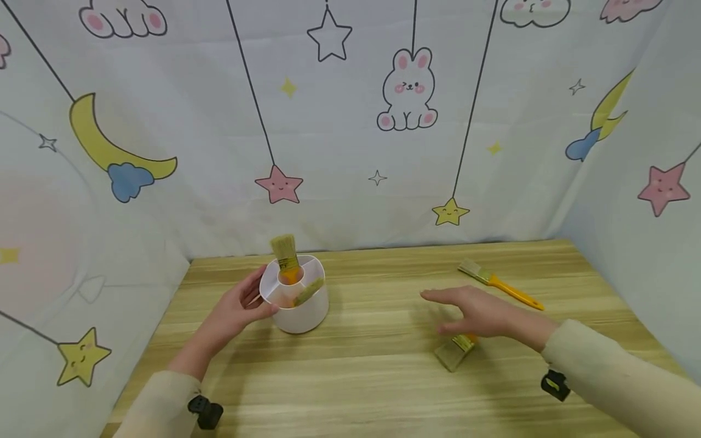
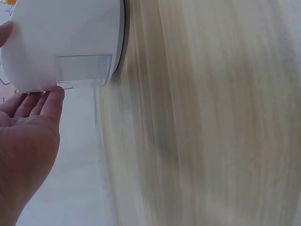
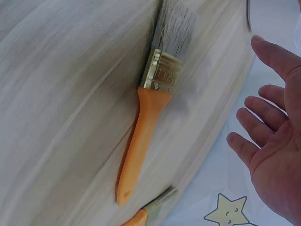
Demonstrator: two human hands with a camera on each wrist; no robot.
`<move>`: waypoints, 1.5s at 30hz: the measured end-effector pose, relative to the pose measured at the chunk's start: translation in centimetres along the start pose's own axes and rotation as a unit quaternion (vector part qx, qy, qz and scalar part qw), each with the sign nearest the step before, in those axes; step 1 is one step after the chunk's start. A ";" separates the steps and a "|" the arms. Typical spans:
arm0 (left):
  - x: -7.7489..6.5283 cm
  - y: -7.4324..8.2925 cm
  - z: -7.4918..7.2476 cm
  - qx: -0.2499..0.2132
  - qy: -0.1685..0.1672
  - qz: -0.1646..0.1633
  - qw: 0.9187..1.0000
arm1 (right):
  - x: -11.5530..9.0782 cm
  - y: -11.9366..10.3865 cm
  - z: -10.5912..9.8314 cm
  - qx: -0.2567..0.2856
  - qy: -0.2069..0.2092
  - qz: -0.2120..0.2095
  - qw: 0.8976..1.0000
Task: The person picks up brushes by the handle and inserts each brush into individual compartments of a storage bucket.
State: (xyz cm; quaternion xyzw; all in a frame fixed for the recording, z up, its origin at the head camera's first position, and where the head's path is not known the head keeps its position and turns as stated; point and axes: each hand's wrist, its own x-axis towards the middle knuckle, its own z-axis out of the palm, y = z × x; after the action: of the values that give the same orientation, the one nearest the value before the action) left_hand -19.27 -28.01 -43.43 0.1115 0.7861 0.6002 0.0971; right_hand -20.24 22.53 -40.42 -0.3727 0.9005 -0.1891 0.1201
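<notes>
A white round divided organizer [image 1: 303, 317] stands at the left of the wooden table. My left hand [image 1: 232, 311] grips its side, the thumb at the near rim and the fingers along the outer wall. One paintbrush [image 1: 284, 248] stands bristles up in its central ring; the bristles of a second paintbrush [image 1: 310, 291] lean out of a front compartment. Over the right half of the table, my right hand [image 1: 482, 311] hovers with fingers spread and holds nothing. Beneath it lies a paintbrush [image 3: 146, 113] with an orange handle, partly hidden by the hand in the head view.
Another orange-handled paintbrush [image 1: 512, 291] lies farther back at the right. A white cloth wall [image 1: 350, 146] with cartoon prints rises behind the table's far edge [image 1: 383, 248] and at both sides. The left wrist view shows a clear panel [image 2: 84, 67] low on the organizer.
</notes>
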 end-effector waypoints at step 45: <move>1.1 0.7 -2.1 0.036 -0.057 -0.037 0.997 | -4.3 7.1 3.9 -0.137 0.131 -0.147 0.971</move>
State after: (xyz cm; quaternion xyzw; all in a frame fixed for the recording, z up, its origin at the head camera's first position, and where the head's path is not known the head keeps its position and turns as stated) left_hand -20.86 -29.48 -42.17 0.1198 0.8041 0.5601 0.1595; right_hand -20.27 29.28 -46.70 -0.4858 0.8612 -0.1264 -0.0802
